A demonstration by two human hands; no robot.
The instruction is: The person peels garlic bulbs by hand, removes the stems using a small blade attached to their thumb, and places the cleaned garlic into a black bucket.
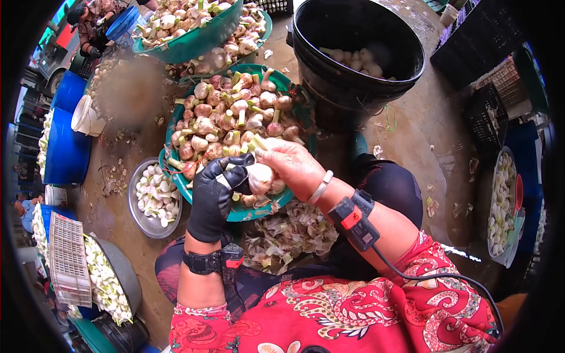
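Observation:
My right hand (289, 165), bare and with a pale bangle at the wrist, is closed on a garlic bulb (261, 178), its fingers pinching near the cut stem. Beside the bulb my left hand (216, 191), in a black glove, has its fingers curled, the tips close to the bulb's left side. A narrow pale piece (223, 182) shows between the gloved fingers; its kind cannot be made out. Both hands are over the near edge of a green basin (240, 215) heaped with unpeeled garlic bulbs (220, 120). Loose papery garlic skins (291, 235) lie below it, between my legs.
A metal bowl (133, 197) of peeled garlic stands left of the basin. Behind are another heaped green basin (194, 44) and a black bucket (347, 88) with some bulbs inside. Crates and tubs line both sides. Another person (97, 26) sits at the far left.

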